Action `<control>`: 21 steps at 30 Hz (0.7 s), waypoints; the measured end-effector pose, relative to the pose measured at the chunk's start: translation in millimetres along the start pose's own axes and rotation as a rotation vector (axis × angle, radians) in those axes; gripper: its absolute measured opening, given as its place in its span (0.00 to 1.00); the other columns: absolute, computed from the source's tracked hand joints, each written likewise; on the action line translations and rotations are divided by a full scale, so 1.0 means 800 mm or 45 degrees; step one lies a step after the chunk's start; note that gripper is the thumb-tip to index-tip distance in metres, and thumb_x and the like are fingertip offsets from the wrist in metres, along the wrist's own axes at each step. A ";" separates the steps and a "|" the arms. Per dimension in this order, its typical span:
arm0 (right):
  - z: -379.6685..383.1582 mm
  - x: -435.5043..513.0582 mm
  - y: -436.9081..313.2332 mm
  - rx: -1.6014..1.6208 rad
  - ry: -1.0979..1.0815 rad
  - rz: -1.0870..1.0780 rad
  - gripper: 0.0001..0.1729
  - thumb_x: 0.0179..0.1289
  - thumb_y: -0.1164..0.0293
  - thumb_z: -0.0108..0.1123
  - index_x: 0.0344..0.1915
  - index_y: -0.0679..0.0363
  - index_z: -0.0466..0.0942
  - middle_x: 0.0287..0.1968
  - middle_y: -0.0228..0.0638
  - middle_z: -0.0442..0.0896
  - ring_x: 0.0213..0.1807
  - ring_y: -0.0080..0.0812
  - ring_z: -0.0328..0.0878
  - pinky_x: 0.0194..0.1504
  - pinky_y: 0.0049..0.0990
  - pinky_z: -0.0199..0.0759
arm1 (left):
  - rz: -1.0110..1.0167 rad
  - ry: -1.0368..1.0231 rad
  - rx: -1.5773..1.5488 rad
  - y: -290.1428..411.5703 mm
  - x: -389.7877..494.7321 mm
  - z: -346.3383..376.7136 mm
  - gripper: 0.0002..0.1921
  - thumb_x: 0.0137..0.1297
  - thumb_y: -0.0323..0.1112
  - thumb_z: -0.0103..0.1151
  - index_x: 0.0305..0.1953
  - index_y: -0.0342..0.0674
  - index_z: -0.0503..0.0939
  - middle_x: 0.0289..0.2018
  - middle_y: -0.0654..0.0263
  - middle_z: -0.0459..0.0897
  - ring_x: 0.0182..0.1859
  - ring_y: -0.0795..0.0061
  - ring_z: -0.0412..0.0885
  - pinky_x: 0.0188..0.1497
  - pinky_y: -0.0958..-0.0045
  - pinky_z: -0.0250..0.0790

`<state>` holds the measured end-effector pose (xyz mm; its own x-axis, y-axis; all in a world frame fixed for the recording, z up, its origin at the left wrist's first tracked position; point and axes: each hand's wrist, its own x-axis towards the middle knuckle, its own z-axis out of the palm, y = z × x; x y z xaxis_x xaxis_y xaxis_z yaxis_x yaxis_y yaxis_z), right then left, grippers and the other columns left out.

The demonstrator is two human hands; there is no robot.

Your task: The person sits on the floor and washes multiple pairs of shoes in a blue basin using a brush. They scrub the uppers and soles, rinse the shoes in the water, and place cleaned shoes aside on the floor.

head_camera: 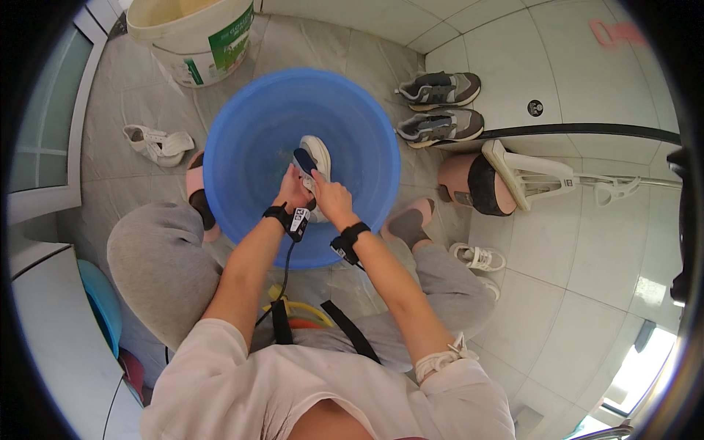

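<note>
A wide blue plastic basin [258, 99] stands on the floor before me. Over it, my right hand [334, 202] is closed on the end of a small dark blue brush [304, 160], which lies against a white shoe [319, 151]. The shoe's pale sole edge points away from me. My left hand [295, 190] grips the shoe from the left, close beside the brush; its fingers are partly hidden. Both wrists carry black straps with small devices. The brush's bristles are hidden from view.
A white bucket [181, 49] stands behind the basin at the left. White shoes lie at the left [159, 145] and right [478, 257]. Grey sneakers [440, 126] rest by the right wall, near a pink container [459, 179] with a white-handled tool [536, 170].
</note>
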<state>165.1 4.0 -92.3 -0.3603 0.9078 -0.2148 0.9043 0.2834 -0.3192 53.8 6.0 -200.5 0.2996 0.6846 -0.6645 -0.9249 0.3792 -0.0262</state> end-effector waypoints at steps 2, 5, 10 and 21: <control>0.002 0.012 0.001 0.048 0.096 0.027 0.21 0.65 0.65 0.49 0.58 0.45 0.69 0.25 0.53 0.79 0.27 0.56 0.77 0.29 0.49 0.71 | 0.050 0.026 0.054 0.006 0.001 -0.002 0.27 0.71 0.58 0.28 0.57 0.45 0.66 0.54 0.65 0.72 0.58 0.63 0.68 0.59 0.55 0.60; -0.008 -0.034 0.008 0.116 0.073 -0.059 0.20 0.65 0.63 0.48 0.58 0.46 0.69 0.24 0.50 0.80 0.26 0.54 0.78 0.28 0.49 0.72 | 0.182 -0.103 0.022 0.012 0.005 -0.005 0.27 0.71 0.57 0.28 0.58 0.45 0.66 0.57 0.67 0.70 0.59 0.63 0.67 0.61 0.55 0.58; -0.023 -0.083 0.005 0.102 -0.061 0.078 0.20 0.65 0.64 0.48 0.58 0.46 0.70 0.25 0.51 0.80 0.28 0.57 0.77 0.32 0.51 0.71 | 0.149 0.009 0.242 0.007 0.003 0.004 0.24 0.70 0.54 0.38 0.58 0.46 0.68 0.56 0.63 0.72 0.58 0.64 0.70 0.60 0.61 0.61; -0.052 0.036 0.006 0.275 0.247 0.282 0.20 0.66 0.61 0.46 0.58 0.44 0.71 0.31 0.53 0.80 0.33 0.58 0.77 0.37 0.49 0.71 | 0.457 0.128 0.616 0.024 -0.011 0.025 0.23 0.58 0.22 0.50 0.57 0.38 0.70 0.49 0.57 0.79 0.49 0.62 0.78 0.53 0.64 0.67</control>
<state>168.8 44.1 -61.3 -0.0925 0.9874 -0.1280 0.8790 0.0206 -0.4764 37.9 19.5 -180.0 -0.0567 0.7687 -0.6371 -0.7456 0.3918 0.5390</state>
